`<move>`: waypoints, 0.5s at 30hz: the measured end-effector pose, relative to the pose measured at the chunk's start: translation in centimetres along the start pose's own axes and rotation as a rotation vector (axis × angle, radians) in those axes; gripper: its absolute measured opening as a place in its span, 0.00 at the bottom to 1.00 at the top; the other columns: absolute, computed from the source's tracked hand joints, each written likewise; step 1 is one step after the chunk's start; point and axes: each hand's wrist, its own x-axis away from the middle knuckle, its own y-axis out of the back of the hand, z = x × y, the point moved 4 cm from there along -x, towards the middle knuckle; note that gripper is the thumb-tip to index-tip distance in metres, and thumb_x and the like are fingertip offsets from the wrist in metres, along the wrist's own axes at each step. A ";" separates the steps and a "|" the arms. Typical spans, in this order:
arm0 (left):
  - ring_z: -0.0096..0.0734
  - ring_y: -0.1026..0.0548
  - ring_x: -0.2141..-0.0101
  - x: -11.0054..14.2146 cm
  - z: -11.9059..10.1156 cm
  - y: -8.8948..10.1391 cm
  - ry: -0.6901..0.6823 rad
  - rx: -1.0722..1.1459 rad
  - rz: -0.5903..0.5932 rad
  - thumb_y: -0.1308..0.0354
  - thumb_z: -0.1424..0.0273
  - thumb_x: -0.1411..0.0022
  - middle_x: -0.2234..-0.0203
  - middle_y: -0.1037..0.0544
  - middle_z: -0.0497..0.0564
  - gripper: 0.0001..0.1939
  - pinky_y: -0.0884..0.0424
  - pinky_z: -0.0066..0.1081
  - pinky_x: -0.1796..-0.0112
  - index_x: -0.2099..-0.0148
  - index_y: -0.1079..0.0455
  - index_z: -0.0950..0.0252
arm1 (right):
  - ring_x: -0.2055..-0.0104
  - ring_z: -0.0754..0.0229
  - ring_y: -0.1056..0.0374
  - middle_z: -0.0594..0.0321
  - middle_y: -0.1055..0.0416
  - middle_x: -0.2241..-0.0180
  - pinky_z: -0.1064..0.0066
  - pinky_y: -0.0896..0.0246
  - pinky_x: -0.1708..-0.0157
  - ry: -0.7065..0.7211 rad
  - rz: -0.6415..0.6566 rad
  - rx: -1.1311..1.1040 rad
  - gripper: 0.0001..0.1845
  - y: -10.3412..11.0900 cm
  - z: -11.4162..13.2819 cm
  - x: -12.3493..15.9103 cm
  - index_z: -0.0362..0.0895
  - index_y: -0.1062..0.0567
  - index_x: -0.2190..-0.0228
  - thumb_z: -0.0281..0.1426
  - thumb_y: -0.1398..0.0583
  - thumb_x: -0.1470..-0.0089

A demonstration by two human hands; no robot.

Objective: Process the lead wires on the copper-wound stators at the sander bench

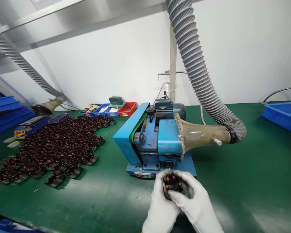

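Note:
Both my hands wear white gloves and meet low in the middle of the view. My left hand (160, 200) and my right hand (196, 202) are closed together around one small round coil part (172, 185), dark with copper windings. They hold it just in front of the base of a blue bench machine (155, 142). A clear funnel (201, 134) on the machine's right side joins a grey ribbed hose (196, 64) that climbs out of view.
A big pile of similar copper-wound parts (55, 149) covers the green mat (244, 181) at left. Small blue and red bins (127, 109) stand at the back. Blue trays sit at far left (7, 113) and far right (283, 115). A second hose (21, 63) ends at back left.

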 end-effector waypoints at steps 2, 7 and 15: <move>0.39 0.27 0.60 1.5 0.0 0.6 0.081 0.046 0.063 0.34 0.80 0.71 0.61 0.25 0.51 0.28 0.31 0.33 0.57 0.61 0.32 0.62 | 0.61 0.51 0.30 0.54 0.26 0.64 0.65 0.33 0.61 0.021 0.034 -0.093 0.12 0.5 -0.2 1.3 0.45 0.22 0.68 0.34 0.36 0.59; 0.39 0.25 0.65 4.2 -0.3 1.5 0.251 0.147 0.106 0.32 0.79 0.74 0.67 0.24 0.50 0.30 0.29 0.33 0.63 0.62 0.32 0.61 | 0.69 0.57 0.30 0.58 0.27 0.73 0.72 0.32 0.69 0.092 0.015 -0.243 0.06 1.5 1.5 3.0 0.48 0.21 0.77 0.36 0.37 0.54; 0.29 0.29 0.83 3.0 -1.0 1.7 0.376 0.438 0.044 0.34 0.55 0.62 0.82 0.28 0.48 0.19 0.30 0.30 0.77 0.74 0.32 0.64 | 0.69 0.56 0.32 0.58 0.28 0.72 0.68 0.34 0.67 -0.139 0.046 -0.521 0.13 2.1 2.9 4.5 0.47 0.22 0.72 0.43 0.37 0.56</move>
